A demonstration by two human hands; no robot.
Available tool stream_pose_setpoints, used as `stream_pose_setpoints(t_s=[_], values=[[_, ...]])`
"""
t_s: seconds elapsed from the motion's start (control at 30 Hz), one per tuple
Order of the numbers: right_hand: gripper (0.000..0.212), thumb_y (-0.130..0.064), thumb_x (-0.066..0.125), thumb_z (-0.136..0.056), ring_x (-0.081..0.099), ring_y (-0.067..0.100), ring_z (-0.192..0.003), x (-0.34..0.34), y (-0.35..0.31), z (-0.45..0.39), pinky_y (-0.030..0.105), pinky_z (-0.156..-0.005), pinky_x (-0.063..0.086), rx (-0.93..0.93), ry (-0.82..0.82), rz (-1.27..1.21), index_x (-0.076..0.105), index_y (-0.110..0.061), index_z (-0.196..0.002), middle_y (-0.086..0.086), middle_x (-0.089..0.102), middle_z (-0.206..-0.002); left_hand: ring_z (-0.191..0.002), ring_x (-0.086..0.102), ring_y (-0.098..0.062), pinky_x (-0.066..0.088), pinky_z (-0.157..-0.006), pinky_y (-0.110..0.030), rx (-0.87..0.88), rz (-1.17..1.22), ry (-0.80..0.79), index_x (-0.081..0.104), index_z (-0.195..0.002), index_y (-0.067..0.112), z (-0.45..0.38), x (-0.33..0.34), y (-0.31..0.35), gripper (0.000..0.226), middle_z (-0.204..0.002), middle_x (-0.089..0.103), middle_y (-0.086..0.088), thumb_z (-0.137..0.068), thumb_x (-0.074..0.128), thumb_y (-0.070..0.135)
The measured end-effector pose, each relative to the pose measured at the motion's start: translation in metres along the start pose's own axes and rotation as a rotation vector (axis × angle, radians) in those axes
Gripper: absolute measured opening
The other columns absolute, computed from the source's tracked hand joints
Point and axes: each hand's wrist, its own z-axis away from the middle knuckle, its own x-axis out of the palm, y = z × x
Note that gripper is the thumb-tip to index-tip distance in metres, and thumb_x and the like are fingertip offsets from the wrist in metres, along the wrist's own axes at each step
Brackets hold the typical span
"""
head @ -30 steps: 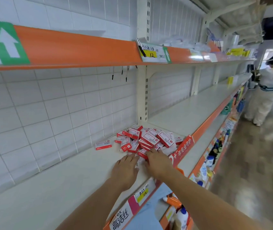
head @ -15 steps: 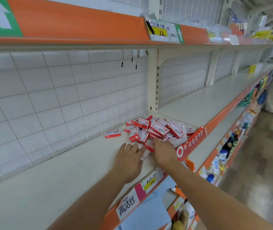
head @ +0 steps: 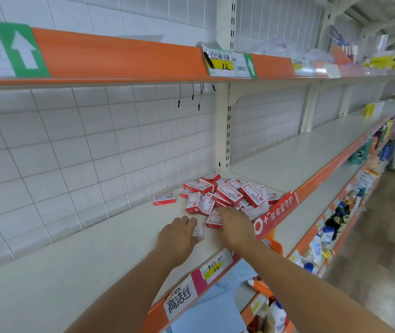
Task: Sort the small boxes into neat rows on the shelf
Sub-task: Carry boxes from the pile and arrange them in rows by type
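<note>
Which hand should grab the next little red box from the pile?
Probably the right hand. Its fingers already reach the near edge of the pile of red boxes, touching a loose box. The left hand lies further back on the shelf, apparently covering a box already.

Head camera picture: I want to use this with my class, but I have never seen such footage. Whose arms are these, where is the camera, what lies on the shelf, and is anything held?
No machine here: a person wears the camera on the head, looking down at their own bare arms. On the white shelf lies a jumbled pile of small red-and-white boxes, one box apart. The left hand holds a small white box; the right hand reaches into the pile, grip unclear.
</note>
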Motion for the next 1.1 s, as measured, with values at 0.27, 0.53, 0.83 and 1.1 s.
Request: stream_pose_setpoints(t_s=[0.27, 0.53, 0.83, 1.1], values=[[0.055, -0.008, 0.051, -0.088, 0.047, 0.024, -0.121, 0.006, -0.035, 0.008, 0.036, -0.096, 0.043, -0.157, -0.031, -0.050, 0.038, -0.016, -0.140, 0.005, 0.050, -0.134, -0.115, 0.043, -0.016, 0.042, -0.083, -0.030, -0.232, 0.095, 0.040, 0.042, -0.132, 0.028, 0.041, -0.021, -0.021, 0.039, -0.124, 0.049, 0.003, -0.097, 0.042, 0.044], [0.052, -0.006, 0.051, -0.088, 0.045, 0.024, -0.118, 0.018, -0.092, 0.036, 0.036, -0.091, 0.044, -0.388, -0.099, -0.086, 0.041, -0.015, -0.138, 0.005, 0.048, -0.131, -0.115, 0.042, -0.017, 0.041, -0.080, -0.031, -0.493, 0.082, 0.086, 0.046, -0.130, 0.028, 0.127, -0.042, -0.042, 0.037, -0.122, 0.048, 0.003, -0.095, 0.046, 0.043], [0.052, -0.006, 0.049, -0.087, 0.043, 0.023, -0.120, 0.028, -0.179, 0.094, 0.035, -0.089, 0.043, -0.595, -0.155, -0.133, 0.040, -0.017, -0.137, 0.003, 0.046, -0.131, -0.117, 0.040, -0.017, 0.043, -0.081, -0.033, -0.700, 0.001, 0.144, 0.045, -0.129, 0.028, 0.231, -0.076, -0.068, 0.036, -0.122, 0.047, 0.003, -0.096, 0.045, 0.042], [0.053, -0.006, 0.048, -0.087, 0.043, 0.022, -0.121, 0.038, -0.257, 0.155, 0.033, -0.088, 0.042, -0.658, -0.162, -0.183, 0.040, -0.018, -0.138, 0.002, 0.046, -0.131, -0.119, 0.039, -0.017, 0.044, -0.085, -0.033, -0.778, -0.032, 0.182, 0.045, -0.130, 0.028, 0.336, -0.103, -0.092, 0.036, -0.123, 0.047, 0.003, -0.096, 0.046, 0.041]])
